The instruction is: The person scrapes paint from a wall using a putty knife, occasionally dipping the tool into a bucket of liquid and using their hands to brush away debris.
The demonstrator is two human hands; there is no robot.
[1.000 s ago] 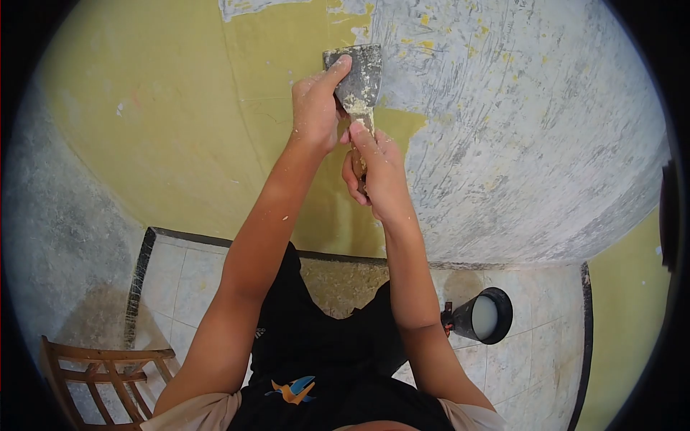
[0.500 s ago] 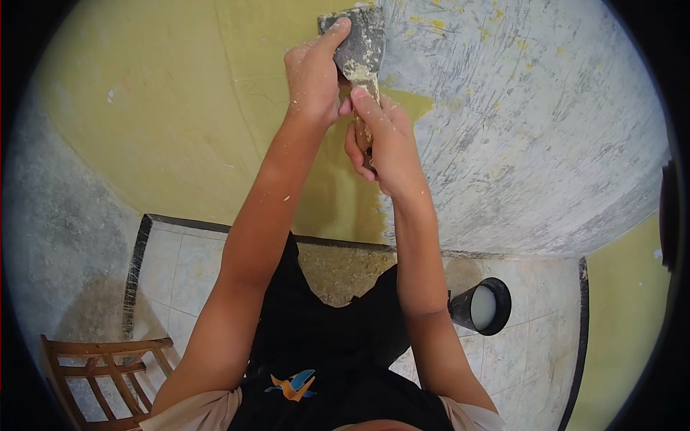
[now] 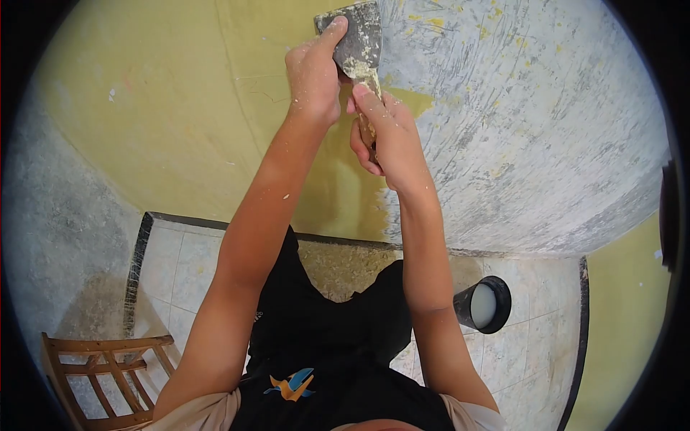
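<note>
A paint scraper (image 3: pixel 361 39) with a wide, flaky metal blade is held up in front of the wall. My right hand (image 3: pixel 392 136) wraps round its handle, thumb laid along the top. At the blade's left side, my left hand (image 3: pixel 314 75) grips the scraper with its thumb on the blade face; its other fingers are hidden behind. Bits of paint cling to the blade, the handle and both hands. Behind them the wall carries yellow-green paint (image 3: pixel 165 108) on the left and a scraped grey-white surface (image 3: pixel 503 136) on the right.
A black bucket (image 3: pixel 463 305) with whitish liquid stands on the tiled floor (image 3: pixel 514 355) at right. At lower left is a wooden chair or rack (image 3: pixel 108 346). Paint scrapings (image 3: pixel 338 269) lie on the floor along the wall's foot.
The scraper has shifted slightly left and up. My right hand has moved a little to the right at its wrist; both hands keep their hold.
</note>
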